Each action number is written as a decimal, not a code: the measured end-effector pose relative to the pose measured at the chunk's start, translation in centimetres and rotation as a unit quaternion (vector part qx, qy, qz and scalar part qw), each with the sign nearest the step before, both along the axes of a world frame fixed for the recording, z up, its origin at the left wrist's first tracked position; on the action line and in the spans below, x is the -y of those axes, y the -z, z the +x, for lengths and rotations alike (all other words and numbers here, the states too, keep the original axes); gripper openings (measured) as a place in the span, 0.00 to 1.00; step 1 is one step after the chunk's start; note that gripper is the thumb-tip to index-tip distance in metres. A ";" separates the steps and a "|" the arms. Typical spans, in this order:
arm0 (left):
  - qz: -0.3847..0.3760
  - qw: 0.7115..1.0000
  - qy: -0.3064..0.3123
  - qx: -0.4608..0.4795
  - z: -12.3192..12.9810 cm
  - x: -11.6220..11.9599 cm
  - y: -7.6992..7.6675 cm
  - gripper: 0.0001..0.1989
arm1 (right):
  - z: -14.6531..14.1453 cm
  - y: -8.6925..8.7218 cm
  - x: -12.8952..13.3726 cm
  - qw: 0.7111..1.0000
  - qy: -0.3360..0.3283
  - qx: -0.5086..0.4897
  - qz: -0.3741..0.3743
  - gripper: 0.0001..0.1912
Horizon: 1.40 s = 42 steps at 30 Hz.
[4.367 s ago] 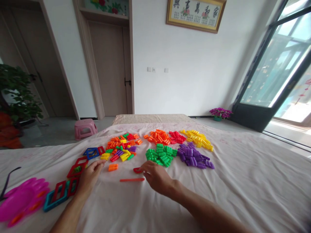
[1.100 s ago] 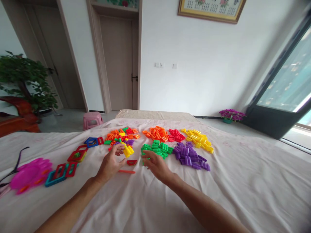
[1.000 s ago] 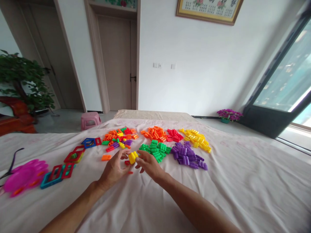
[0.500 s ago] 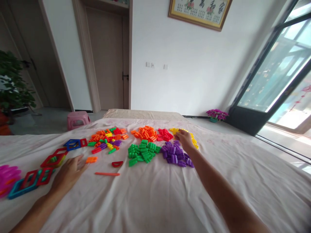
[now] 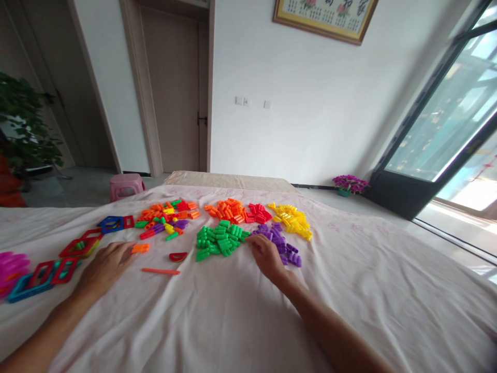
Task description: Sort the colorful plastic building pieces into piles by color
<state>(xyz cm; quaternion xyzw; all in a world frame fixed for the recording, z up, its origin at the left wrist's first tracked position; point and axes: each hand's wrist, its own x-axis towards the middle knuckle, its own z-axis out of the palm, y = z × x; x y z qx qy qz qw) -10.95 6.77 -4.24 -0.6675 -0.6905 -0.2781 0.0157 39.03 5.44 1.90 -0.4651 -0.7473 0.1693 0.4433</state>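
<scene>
My left hand rests on the cloth with its fingers stretched out. Its fingertips are beside a small orange block piece, and I cannot tell whether they touch it. My right hand has its fingers drawn together at the right edge of the green block pile. It covers part of the purple block pile; whatever its fingertips hold is hidden. Behind lie piles of orange blocks, red blocks and yellow blocks. A mixed-colour heap is at the left.
Nearer me lie a red half-round piece and an orange-red stick. Red and blue frame-shaped pieces and a pink toy piece are at the left. A wrinkled pale cloth covers the table.
My right hand has moved left and nearer, from the yellow blocks to the edge of the green pile. My left hand stays by the orange piece; the view has shifted slightly.
</scene>
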 end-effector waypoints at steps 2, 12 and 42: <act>-0.004 0.999 0.023 -0.037 -0.1 -0.1 0.0 0.20 | -1.5 0.6 1.6 0.995 -0.050 0.084 0.004 0.19; -0.018 0.998 0.026 -0.051 0.0 0.3 -0.3 0.24 | -3.5 1.2 3.6 0.962 -0.045 0.269 -0.005 0.18; -0.012 1.000 0.020 -0.008 1.1 1.0 -1.2 0.20 | -4.5 1.3 3.7 0.945 -0.018 0.326 0.010 0.19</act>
